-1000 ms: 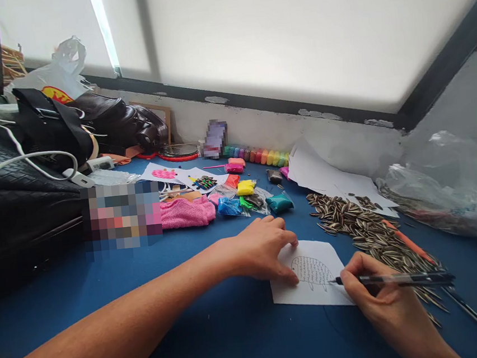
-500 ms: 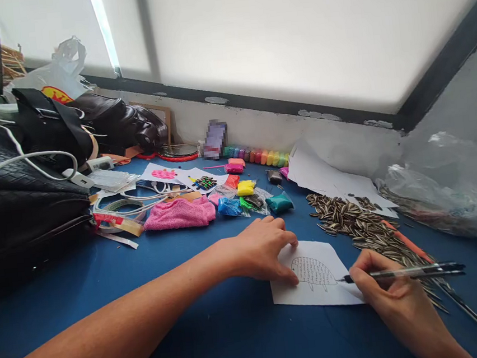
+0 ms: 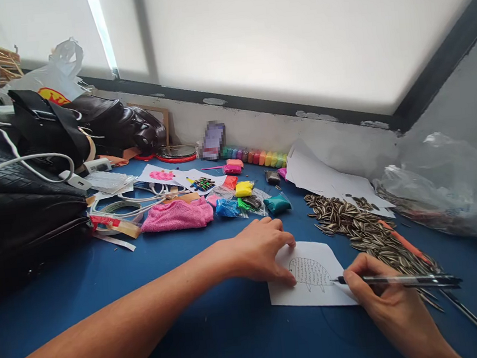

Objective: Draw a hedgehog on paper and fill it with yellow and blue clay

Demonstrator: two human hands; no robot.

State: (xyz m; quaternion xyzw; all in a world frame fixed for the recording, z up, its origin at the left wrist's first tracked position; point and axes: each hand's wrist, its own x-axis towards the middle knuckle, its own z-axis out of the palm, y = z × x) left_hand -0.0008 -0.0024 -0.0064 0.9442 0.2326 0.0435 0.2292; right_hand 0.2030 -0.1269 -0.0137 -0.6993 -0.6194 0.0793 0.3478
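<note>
Paper (image 3: 311, 276) under arched, half-spread left hand (image 3: 265, 250); right hand (image 3: 387, 294) curled tight around pen (image 3: 417, 280)

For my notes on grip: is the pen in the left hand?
No, the right hand holds the pen; the left hand touches the paper.

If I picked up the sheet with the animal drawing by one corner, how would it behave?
The sheet would probably droop, as it looks like thin paper. It seems light, so a nudge might slide it across the smooth-looking table, though the left hand resting on it would likely resist that.
</note>
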